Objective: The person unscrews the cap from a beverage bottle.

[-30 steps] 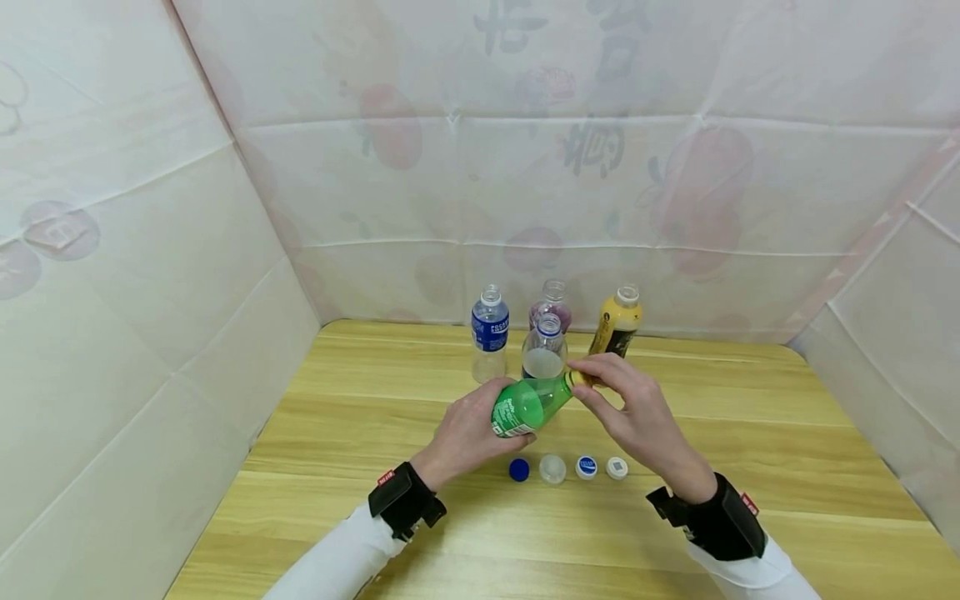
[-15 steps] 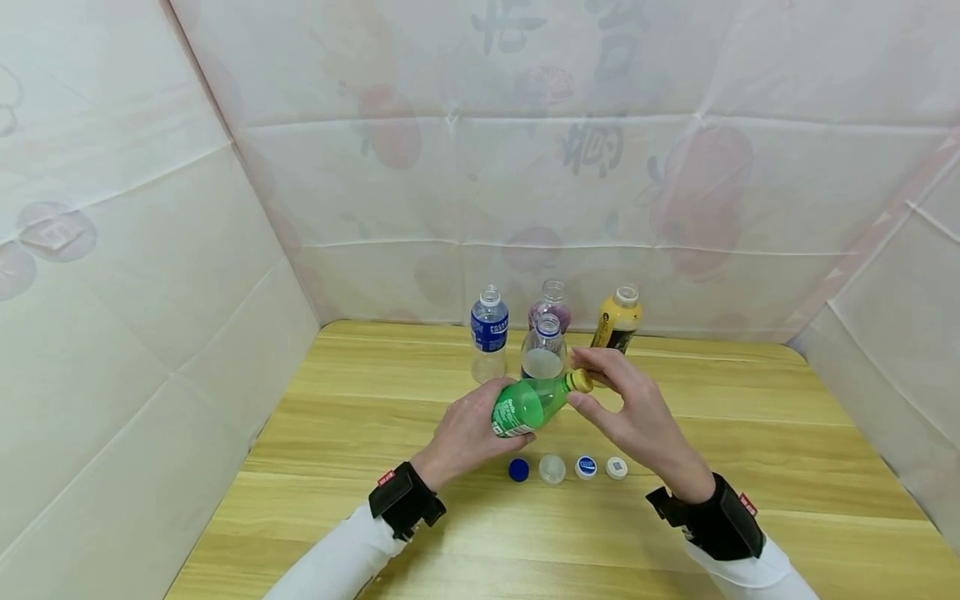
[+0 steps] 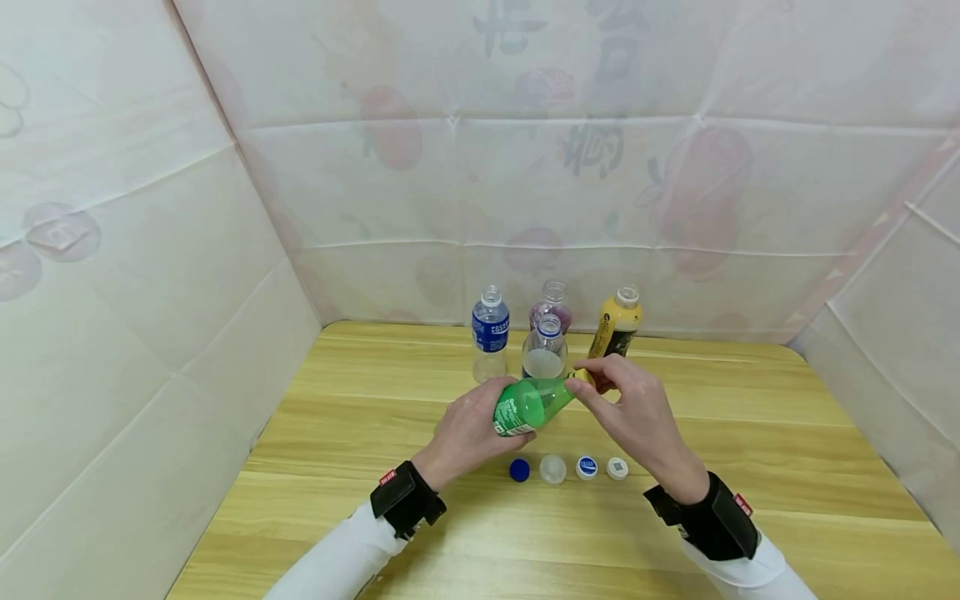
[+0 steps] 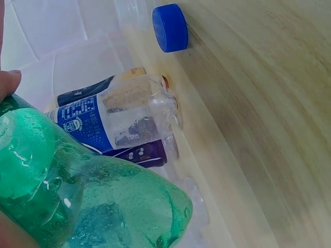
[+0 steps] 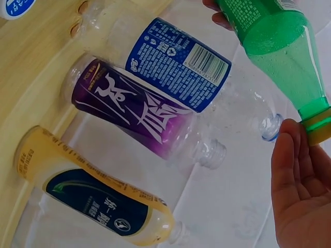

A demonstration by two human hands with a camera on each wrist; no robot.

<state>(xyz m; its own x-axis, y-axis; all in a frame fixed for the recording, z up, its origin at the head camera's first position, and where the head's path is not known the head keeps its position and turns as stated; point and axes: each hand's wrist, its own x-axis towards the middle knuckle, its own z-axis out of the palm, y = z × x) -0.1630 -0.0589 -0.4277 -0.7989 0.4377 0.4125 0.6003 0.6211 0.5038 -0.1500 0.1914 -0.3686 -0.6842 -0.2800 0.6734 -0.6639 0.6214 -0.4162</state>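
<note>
My left hand [image 3: 472, 425] grips a green plastic bottle [image 3: 528, 406] around its body, holding it tilted above the table with its neck toward the right. Liquid shows inside the bottle in the right wrist view. On its neck sits a yellow bottle cap [image 5: 317, 126], which my right hand [image 3: 637, 408] pinches between thumb and fingers. Below the bottle, a row of loose caps lies on the table: a dark blue cap [image 3: 519, 470], a clear cap [image 3: 552, 469], a white cap with a blue print [image 3: 587, 467] and a white cap [image 3: 617, 468].
Uncapped bottles stand behind the hands: a blue-labelled bottle [image 3: 491, 332], a clear bottle [image 3: 545, 354], a purple-labelled bottle [image 5: 134, 108] and a yellow bottle [image 3: 618, 321]. The wooden table [image 3: 360, 375] ends at a hanging white cloth [image 3: 420, 192].
Half a second ago my right fingers were spread off the yellow cap; now they have closed on it again. The left hand and green bottle have hardly moved.
</note>
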